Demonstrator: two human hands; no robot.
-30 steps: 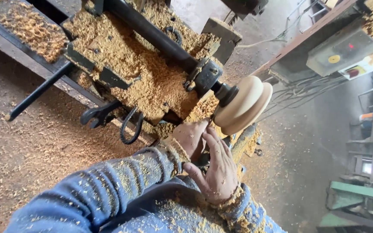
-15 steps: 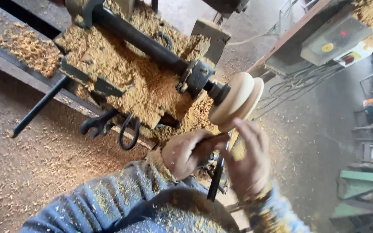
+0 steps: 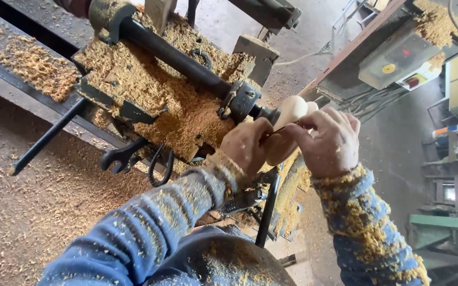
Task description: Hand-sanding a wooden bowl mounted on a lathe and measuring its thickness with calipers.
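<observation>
Here a pale wooden workpiece (image 3: 291, 114) is seen mounted at the end of the dark lathe shaft (image 3: 186, 61), just beyond the metal chuck (image 3: 244, 100), so that it can be worked from both sides at once. The left hand (image 3: 247, 144) is curled against the near side of the wood, its fingers closed, and something thin appears to be pinched between thumb and forefinger; what it is cannot be made out. The right hand (image 3: 328, 142) is brought in from the opposite side, fingers bent and closed over the edge of the piece, seemingly gripping the other end of the same thin item, perhaps so that it is stretched across the wood. Both sleeves (image 3: 170, 222) are coated with shavings, and the lathe bed (image 3: 155, 100) is buried in sawdust. A wrench (image 3: 120, 158) hangs below the bed, kept within reach. Most of the workpiece is hidden behind the two hands, so its full shape cannot be judged. Whether it is spinning cannot be told. A control box (image 3: 398, 58) with a yellow button is fixed beyond, partly cut off.
</observation>
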